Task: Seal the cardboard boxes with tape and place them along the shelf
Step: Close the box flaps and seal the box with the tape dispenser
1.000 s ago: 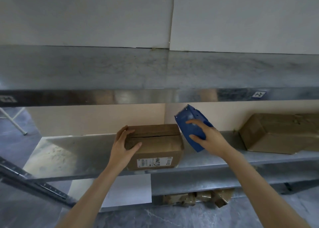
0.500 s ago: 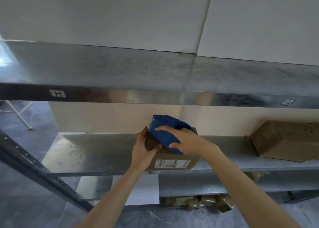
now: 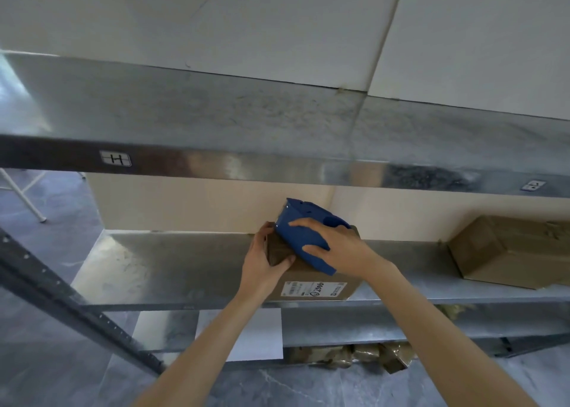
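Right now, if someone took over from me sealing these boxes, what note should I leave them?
Left hand grips the left end of the cardboard box on the middle shelf.
Right hand holds the blue tape dispenser against the box top.
Done: this box stands on the shelf; a second box lies further right, its seal unclear.
Left: probably run the tape across, then line the box up.
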The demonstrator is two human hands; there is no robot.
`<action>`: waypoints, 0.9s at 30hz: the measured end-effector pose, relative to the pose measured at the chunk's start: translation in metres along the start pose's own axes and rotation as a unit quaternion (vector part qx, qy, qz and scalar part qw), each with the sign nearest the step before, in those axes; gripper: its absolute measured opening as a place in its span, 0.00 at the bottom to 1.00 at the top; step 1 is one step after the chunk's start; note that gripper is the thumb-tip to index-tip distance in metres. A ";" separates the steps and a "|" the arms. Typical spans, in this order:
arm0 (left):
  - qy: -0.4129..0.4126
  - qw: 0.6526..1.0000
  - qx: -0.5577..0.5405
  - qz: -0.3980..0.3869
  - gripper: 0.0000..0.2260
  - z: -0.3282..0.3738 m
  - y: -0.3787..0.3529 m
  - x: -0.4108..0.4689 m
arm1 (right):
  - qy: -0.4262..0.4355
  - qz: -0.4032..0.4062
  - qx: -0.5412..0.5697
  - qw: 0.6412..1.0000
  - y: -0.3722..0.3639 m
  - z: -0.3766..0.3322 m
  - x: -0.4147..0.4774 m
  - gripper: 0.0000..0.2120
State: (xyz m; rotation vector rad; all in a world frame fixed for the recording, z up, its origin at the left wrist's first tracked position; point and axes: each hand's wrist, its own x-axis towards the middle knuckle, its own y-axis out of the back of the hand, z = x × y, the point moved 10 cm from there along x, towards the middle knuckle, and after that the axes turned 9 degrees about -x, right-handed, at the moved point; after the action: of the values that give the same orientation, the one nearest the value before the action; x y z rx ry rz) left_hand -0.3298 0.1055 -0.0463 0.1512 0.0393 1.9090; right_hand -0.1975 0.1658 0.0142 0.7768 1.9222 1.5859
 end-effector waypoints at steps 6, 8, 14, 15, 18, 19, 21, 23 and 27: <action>0.004 1.000 0.007 0.008 0.32 0.002 -0.001 0.000 | 0.010 -0.022 0.014 1.000 0.000 -0.001 0.001 0.24; -0.003 1.000 0.013 0.011 0.29 0.005 0.000 0.000 | 0.012 -0.017 0.006 1.000 0.001 -0.001 -0.001 0.24; -0.020 0.996 0.071 0.047 0.19 0.020 0.023 0.007 | 0.033 0.038 -0.040 0.998 0.013 -0.003 -0.006 0.22; -0.027 0.995 0.074 0.058 0.17 0.025 0.029 0.009 | 0.038 0.050 -0.046 0.997 0.017 -0.004 -0.007 0.22; -0.037 0.994 0.062 0.082 0.13 0.041 0.045 0.015 | 0.055 0.076 -0.048 0.994 0.030 -0.008 -0.016 0.24; -0.038 0.995 0.057 0.076 0.12 0.046 0.047 0.017 | 0.067 0.086 -0.046 0.993 0.035 -0.009 -0.020 0.24; -0.041 0.996 0.062 0.045 0.12 0.055 0.047 0.021 | 0.101 0.100 -0.051 0.989 0.043 -0.015 -0.030 0.23; -0.041 0.997 0.069 -0.006 0.13 0.061 0.042 0.025 | 0.129 0.083 -0.068 0.986 0.044 -0.020 -0.037 0.23; -0.049 0.989 0.079 -0.114 0.12 0.072 0.023 0.022 | 0.160 0.058 -0.096 0.981 0.044 -0.027 -0.049 0.23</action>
State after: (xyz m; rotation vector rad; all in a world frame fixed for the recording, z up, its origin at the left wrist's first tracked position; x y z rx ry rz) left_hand -0.3499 0.1151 0.0297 0.3343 0.1350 1.6676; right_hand -0.1775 0.1188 0.0643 0.5901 1.9260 2.0384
